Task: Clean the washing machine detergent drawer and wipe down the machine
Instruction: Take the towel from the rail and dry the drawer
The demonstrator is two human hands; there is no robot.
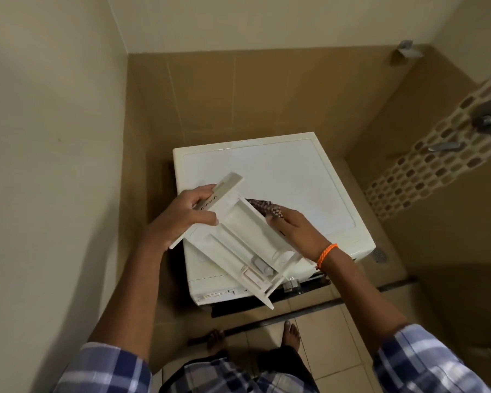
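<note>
- White enamelled metal, box-shaped washing machine (281,171) stands in a tiled corner, seen from above; its flat top serves as the surface below the work, and a dark slot at its front left looks like the drawer's empty housing.
- Off-white plastic detergent drawer (238,239), long, with several compartments, is out of the machine and held tilted in the air over the top, front panel up and to the left, back end hanging past the machine's front edge.
- Left hand (187,211) grips the drawer's front panel, fingers curled over it and thumb lying across the near face.
- Right hand (292,225) has its fingers bent round a brown-and-white patterned cloth (264,207), pressed against the drawer's far side wall.
- The step in hand appears to be wiping the removed drawer; next the cloth probably needs working down into the compartments while the left hand steadies the drawer.
</note>
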